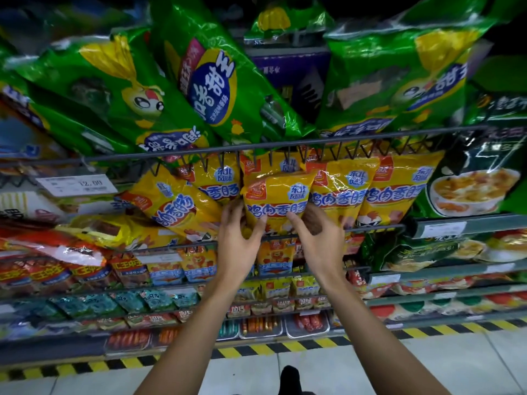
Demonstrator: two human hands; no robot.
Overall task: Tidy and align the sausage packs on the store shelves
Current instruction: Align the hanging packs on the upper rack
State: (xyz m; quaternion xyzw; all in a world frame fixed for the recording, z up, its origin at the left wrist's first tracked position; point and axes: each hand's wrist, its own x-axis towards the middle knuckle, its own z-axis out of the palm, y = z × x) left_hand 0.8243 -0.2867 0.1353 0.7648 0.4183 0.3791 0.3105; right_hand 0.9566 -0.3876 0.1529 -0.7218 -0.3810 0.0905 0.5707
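two bare forearms reach up from the bottom edge toward the shelves, above a dark shoe tip (290,376) on the pale tiled floor (456,363). the left hand (238,240) and the right hand (319,238) both grip the lower part of one yellow sausage pack (276,196), fingers curled round its two sides with the thumbs pressed on its front; the pack stands upright at the front of the middle shelf, just behind a thin wire rail (370,228). more yellow packs of the same kind crowd it: one leaning pack (174,208) tilts off to the left, and two upright packs (368,192) press against it on the right. a second wire rail (228,148) crosses above, with large green corn-printed bags (208,81) leaning over it and overhanging the yellow row. a price label (77,185) hangs at the left of that rail. dark green packs (473,183) showing a bowl of food stand to the right. red packs (51,269) lie in a loose heap at lower left, and smaller yellow packs (275,256) sit on the shelf below the hands. yellow-and-black hazard tape (256,349) runs along the base of the shelving.
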